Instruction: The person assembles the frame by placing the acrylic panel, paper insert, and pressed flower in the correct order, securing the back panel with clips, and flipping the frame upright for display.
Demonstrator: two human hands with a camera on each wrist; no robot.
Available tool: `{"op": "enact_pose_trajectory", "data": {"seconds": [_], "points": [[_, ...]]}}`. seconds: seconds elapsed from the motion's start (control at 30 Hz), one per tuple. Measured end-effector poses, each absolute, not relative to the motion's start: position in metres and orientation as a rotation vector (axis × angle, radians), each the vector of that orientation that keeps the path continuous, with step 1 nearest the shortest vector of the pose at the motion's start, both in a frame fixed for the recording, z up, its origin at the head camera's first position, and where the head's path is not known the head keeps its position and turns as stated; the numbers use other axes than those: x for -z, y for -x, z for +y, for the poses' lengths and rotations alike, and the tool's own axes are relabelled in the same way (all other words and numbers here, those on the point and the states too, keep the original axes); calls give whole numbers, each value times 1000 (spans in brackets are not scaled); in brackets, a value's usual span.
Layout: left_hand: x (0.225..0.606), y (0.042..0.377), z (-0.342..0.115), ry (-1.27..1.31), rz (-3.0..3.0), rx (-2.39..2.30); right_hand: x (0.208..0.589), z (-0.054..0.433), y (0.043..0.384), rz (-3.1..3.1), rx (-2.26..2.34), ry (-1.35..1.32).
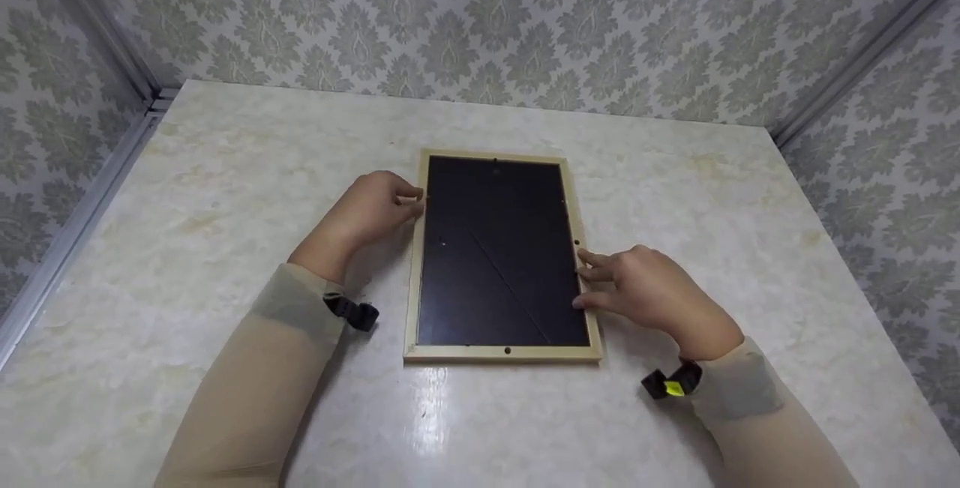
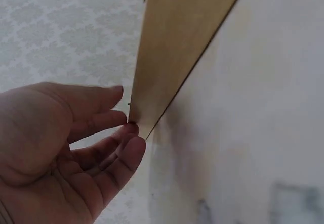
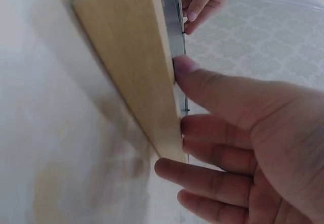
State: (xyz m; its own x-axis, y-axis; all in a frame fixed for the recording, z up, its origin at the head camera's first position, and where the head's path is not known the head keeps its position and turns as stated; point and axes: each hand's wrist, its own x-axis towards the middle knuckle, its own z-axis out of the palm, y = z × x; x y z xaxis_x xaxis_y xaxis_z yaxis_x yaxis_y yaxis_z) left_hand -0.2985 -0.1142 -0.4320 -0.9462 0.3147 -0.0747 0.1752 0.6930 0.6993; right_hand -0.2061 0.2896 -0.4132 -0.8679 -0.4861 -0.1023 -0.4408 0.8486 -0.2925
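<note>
A picture frame with a light wooden border (image 1: pixel 504 354) lies flat on the table, its black back panel (image 1: pixel 480 270) facing up. A thin slanted line crosses the panel, and small dark fasteners dot the border. My left hand (image 1: pixel 371 207) touches the left side with its fingertips, near the upper part. At the lower right side, my right hand (image 1: pixel 645 289) rests its thumb and fingers against the edge. In the right wrist view the thumb (image 3: pixel 207 85) lies at the top edge, with straight fingers along the wooden side (image 3: pixel 126 47).
The frame stands on a pale marble-patterned table (image 1: pixel 300 128). Behind it rises a patterned wall (image 1: pixel 465 23); metal rails (image 1: pixel 82 226) run along the left. Black straps with small devices (image 1: pixel 356 313) sit at both wrists.
</note>
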Motion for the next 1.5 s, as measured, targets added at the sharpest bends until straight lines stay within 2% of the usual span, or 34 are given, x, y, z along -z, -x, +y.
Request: {"op": "enact_pose_trajectory", "data": {"seconds": [0.3, 0.5, 1.03, 1.5], "points": [[434, 320, -113, -336, 2826, -1040, 417, 292, 212, 2811, 471, 728], [428, 328, -113, -388, 2822, -1067, 416, 298, 215, 2812, 514, 719], [427, 341, -118, -525, 2930, -935, 417, 299, 216, 2811, 515, 789], [425, 338, -112, -464, 2926, -947, 416, 300, 214, 2838, 483, 845]]}}
